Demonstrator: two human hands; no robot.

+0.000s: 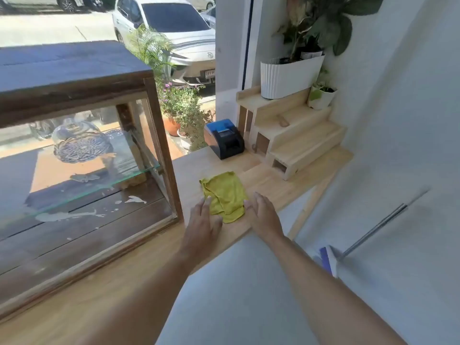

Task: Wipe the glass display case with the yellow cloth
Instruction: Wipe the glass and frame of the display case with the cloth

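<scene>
A yellow cloth (226,192) lies crumpled flat on the light wooden counter (194,165), just right of the display case. The glass display case (82,158) has a dark wooden frame, a glass shelf and white smears on its front pane; a glass dome on a cut-glass plate stands inside. My left hand (202,220) lies flat, fingers spread, its fingertips touching the cloth's left edge. My right hand (262,215) lies flat on the counter at the cloth's right edge. Neither hand grips anything.
A blue-and-black receipt printer (224,139) stands behind the cloth. A stepped wooden stand (296,143) at the right carries a white planter (290,75) and a small pot (321,95). A metal handle (378,225) leans at the lower right. Cars are parked outside the window.
</scene>
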